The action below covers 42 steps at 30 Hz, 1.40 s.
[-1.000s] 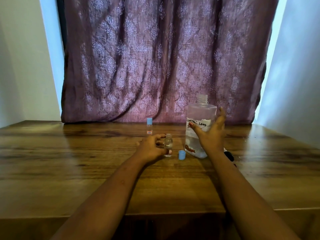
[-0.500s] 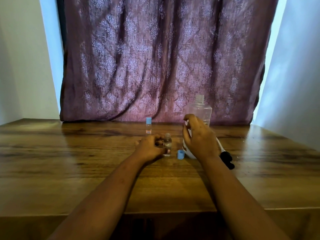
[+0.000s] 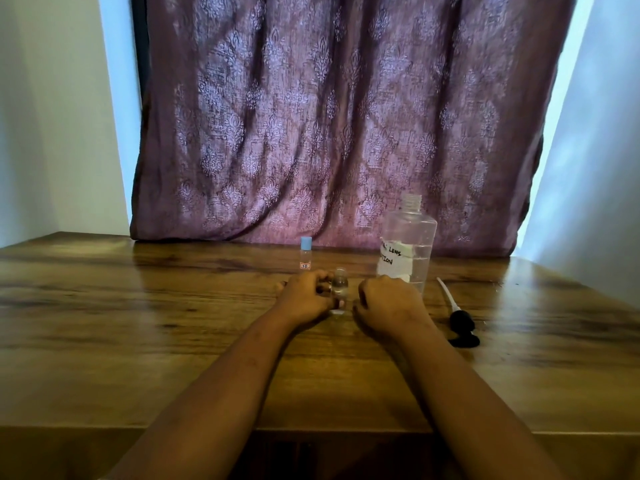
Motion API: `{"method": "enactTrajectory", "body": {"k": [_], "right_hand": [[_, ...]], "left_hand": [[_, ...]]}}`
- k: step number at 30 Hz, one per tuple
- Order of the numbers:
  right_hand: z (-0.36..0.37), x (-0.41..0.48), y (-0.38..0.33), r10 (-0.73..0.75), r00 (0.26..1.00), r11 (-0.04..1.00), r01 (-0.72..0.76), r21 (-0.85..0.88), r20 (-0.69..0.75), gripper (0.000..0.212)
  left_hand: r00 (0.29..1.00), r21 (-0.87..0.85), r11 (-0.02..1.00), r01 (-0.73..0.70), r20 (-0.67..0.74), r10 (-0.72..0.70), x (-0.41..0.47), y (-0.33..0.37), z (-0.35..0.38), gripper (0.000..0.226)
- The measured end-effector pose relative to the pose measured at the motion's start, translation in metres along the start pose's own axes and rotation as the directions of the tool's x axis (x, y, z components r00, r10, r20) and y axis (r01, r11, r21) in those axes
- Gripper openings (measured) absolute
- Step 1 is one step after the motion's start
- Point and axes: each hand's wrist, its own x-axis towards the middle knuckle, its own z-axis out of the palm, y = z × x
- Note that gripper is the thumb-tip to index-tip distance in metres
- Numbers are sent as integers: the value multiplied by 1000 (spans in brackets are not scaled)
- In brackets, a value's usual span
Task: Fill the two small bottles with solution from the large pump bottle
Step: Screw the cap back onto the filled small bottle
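My left hand (image 3: 306,296) grips a small clear bottle (image 3: 338,289) that stands uncapped on the wooden table (image 3: 138,323), with some liquid in it. My right hand (image 3: 388,303) rests just right of it, fingers curled down over the spot where the blue cap lay; the cap itself is hidden. Behind the right hand stands the large clear bottle (image 3: 408,244), its neck open, with a white handwritten label and liquid in its lower part. A second small bottle (image 3: 305,254) with a blue cap and an orange label stands farther back.
The black pump head with its white tube (image 3: 460,327) lies on the table right of my right hand. A purple patterned curtain (image 3: 329,116) hangs behind the table's far edge. White walls stand at both sides.
My right hand let go of the large bottle, came down and to the left, and closed over the blue cap. The left hand has stayed on the small bottle.
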Motion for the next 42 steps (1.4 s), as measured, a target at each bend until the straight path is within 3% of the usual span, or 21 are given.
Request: {"method": "enactTrajectory", "body": {"k": [4, 7, 10, 13, 15, 20, 23, 25, 29, 32, 36, 42], "right_hand": [[2, 2, 8, 46, 998, 999, -47, 18, 48, 18], [6, 5, 21, 108, 992, 993, -110, 37, 70, 19], [11, 10, 27, 122, 991, 962, -133, 239, 59, 16], [14, 17, 25, 114, 993, 838, -92, 538, -8, 15], [10, 19, 20, 102, 992, 774, -30, 633, -78, 15], [7, 18, 11, 145, 966, 538, 105, 837, -215, 17], [8, 18, 11, 187, 960, 406, 117, 906, -208, 17], [10, 22, 14, 202, 962, 373, 95, 923, -181, 20], [5, 31, 15, 148, 988, 248, 0, 969, -38, 21], [-10, 39, 21, 38, 999, 343, -10, 939, -4, 31], [-28, 52, 26, -99, 991, 525, -20, 851, 85, 18], [-21, 55, 23, -197, 977, 512, 33, 858, 80, 24]], "left_hand": [[1000, 14, 1000, -3, 13, 3, -1, 0, 0, 32], [1000, 11, 1000, 6, 7, -6, -1, 0, 1, 51], [1000, 5, 1000, 2, 17, -3, 0, -1, 0, 54], [1000, -6, 1000, -1, 22, 1, 1, -2, 0, 66], [1000, 4, 1000, -6, 26, 5, 2, -1, 1, 69], [999, 13, 1000, -23, 44, 22, 2, 0, 2, 46], [999, 18, 999, -33, 36, 32, 3, 1, 3, 37], [999, 10, 999, -34, 39, 33, 5, 0, 4, 38], [999, 3, 1000, -17, 32, 17, 7, -1, 4, 42], [999, -9, 1000, -7, 34, 8, 9, -2, 5, 44], [998, 22, 1000, -14, 63, 13, 9, 0, 3, 35], [995, -8, 999, -34, 88, 34, 7, 1, 4, 46]]}}
